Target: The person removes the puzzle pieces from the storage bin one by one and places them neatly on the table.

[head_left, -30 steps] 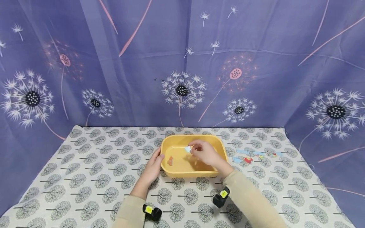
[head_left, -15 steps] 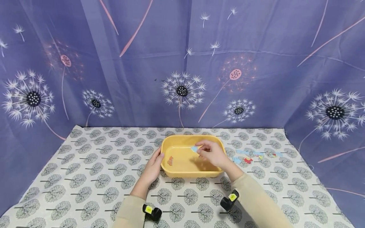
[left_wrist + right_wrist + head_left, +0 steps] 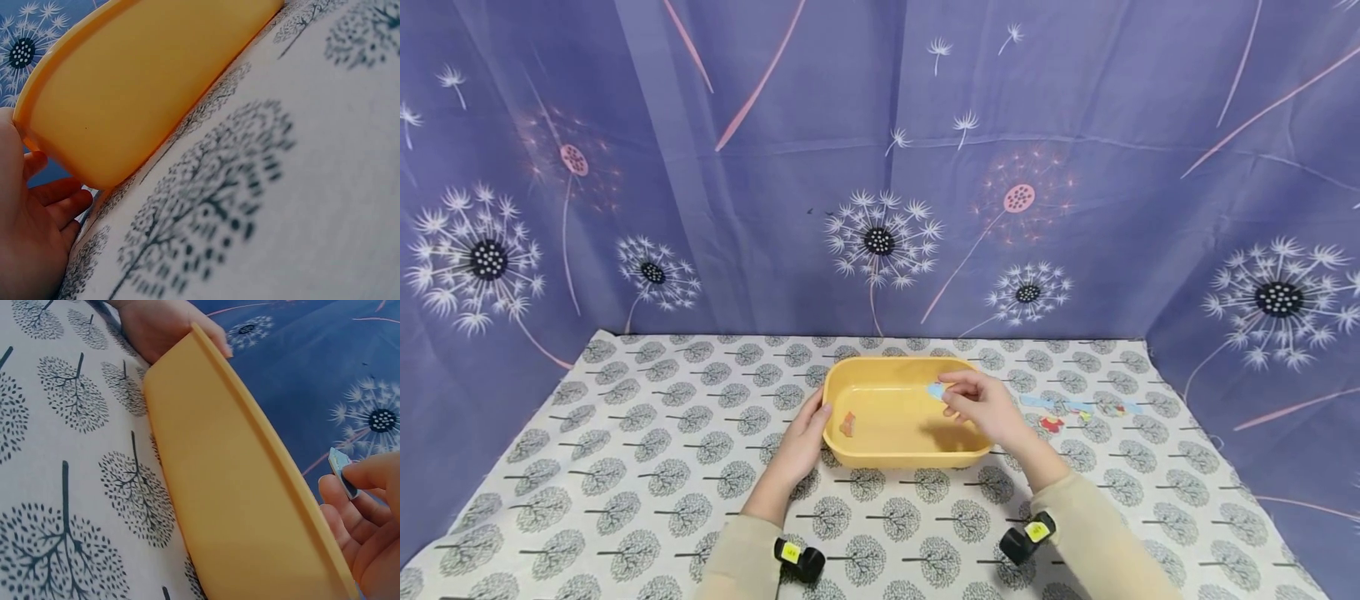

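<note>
A yellow plastic bin (image 3: 895, 459) stands on the tree-patterned cloth. My left hand (image 3: 802, 440) holds its left end, thumb over the rim; in the left wrist view the fingers (image 3: 59, 200) lie along the outside wall. My right hand (image 3: 988, 410) is over the bin's right end, pinching a small flat light-blue piece (image 3: 936, 390) between thumb and fingertips. In the right wrist view this piece (image 3: 343, 474) is thin, with a pale face and a dark side. A small orange piece (image 3: 847, 424) lies inside the bin, near its left end.
To the right of the bin, several flat pieces lie on the cloth: a red one (image 3: 1052, 424), a yellowish one (image 3: 1082, 415) and a long blue strip (image 3: 1037, 402). A purple dandelion-printed curtain (image 3: 760, 208) rises behind the cloth.
My right hand has drawn to the right across the bin, still pinching the light-blue piece, and now covers a blue piece on the cloth. My left hand stays on the bin.
</note>
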A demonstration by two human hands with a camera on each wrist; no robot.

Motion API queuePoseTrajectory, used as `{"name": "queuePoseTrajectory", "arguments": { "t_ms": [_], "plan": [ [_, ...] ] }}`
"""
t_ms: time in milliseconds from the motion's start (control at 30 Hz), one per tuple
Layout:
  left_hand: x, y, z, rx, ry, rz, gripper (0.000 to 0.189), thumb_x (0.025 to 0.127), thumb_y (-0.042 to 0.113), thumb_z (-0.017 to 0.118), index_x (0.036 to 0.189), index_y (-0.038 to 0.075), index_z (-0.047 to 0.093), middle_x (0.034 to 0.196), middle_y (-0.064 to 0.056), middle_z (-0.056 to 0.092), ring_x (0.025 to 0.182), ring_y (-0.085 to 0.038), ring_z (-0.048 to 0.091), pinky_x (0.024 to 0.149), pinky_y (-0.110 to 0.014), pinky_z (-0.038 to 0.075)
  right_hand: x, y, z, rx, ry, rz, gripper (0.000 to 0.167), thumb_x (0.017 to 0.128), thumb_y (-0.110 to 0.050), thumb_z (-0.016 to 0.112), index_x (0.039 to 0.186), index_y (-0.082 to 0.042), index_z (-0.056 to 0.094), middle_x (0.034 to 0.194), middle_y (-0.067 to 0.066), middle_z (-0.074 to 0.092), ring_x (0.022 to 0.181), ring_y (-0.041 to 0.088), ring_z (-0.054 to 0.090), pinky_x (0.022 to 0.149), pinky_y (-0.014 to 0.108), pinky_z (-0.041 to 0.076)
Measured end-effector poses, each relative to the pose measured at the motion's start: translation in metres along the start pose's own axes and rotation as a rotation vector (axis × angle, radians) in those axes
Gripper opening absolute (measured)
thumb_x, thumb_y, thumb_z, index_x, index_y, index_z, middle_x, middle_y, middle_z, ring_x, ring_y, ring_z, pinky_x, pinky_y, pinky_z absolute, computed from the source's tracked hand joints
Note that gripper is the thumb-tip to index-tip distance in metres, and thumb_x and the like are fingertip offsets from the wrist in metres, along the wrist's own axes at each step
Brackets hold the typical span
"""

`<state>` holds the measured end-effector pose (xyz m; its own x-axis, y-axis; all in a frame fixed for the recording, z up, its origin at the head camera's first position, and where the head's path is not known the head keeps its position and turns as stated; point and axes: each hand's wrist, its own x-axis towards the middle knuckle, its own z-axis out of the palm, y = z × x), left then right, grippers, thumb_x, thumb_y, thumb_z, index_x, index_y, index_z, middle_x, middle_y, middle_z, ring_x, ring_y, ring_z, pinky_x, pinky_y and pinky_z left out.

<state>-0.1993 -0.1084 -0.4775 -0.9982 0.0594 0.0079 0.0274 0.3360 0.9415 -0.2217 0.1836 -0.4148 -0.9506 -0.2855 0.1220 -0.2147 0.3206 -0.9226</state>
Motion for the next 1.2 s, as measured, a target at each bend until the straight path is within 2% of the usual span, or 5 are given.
{"name": "queuePoseTrajectory", "arguments": {
  "t_ms": [300,533,667,900,1200],
  "plan": [
    [0.001,0.001,0.001,-0.009,0.003,-0.002,0.051,0.102,0.039,0.034,0.15,0.023,0.026,0.154,-0.007,0.03,0.141,-0.033,0.029,0.114,-0.056,0.022,-0.015,-0.001,-0.018,0.037,0.069,0.029,0.041,0.088,-0.007,0.063,0.124,0.01,0.052,0.1,0.029,0.064,0.072,0.009,0.065,0.067,0.035,0.06],
    [0.0,0.002,0.001,-0.015,0.006,-0.006,0.052,0.102,0.038,0.035,0.15,0.022,0.026,0.154,-0.008,0.03,0.139,-0.035,0.032,0.113,-0.056,0.024,-0.027,0.003,-0.029,0.11,0.143,0.036,0.043,0.088,-0.006,0.064,0.124,0.012,0.049,0.088,-0.001,0.069,0.071,0.01,0.066,0.065,0.027,0.058],
    [0.0,0.001,0.001,-0.014,0.007,-0.006,0.052,0.102,0.038,0.035,0.15,0.021,0.027,0.154,-0.01,0.031,0.136,-0.036,0.037,0.112,-0.055,0.027,-0.033,0.007,-0.034,0.154,0.187,0.042,0.042,0.088,-0.006,0.064,0.123,0.013,0.049,0.083,-0.009,0.068,0.07,0.009,0.066,0.066,0.026,0.059],
    [0.001,0.001,0.0,-0.023,0.007,-0.001,0.052,0.102,0.037,0.035,0.15,0.02,0.026,0.154,-0.01,0.03,0.137,-0.035,0.035,0.113,-0.051,0.027,-0.044,0.015,-0.044,0.229,0.261,0.101,0.017,0.089,-0.011,0.065,0.105,-0.018,0.064,0.085,-0.007,0.068,0.073,0.009,0.066,0.066,0.024,0.059],
    [0.001,0.0,0.0,-0.03,0.004,0.004,0.052,0.102,0.037,0.035,0.15,0.02,0.026,0.154,-0.01,0.029,0.139,-0.035,0.032,0.114,-0.052,0.025,-0.057,0.028,-0.055,0.422,0.341,0.182,0.012,0.089,-0.009,0.065,0.099,-0.014,0.066,0.083,-0.008,0.064,0.073,0.005,0.062,0.07,0.022,0.058]
  ]
}}
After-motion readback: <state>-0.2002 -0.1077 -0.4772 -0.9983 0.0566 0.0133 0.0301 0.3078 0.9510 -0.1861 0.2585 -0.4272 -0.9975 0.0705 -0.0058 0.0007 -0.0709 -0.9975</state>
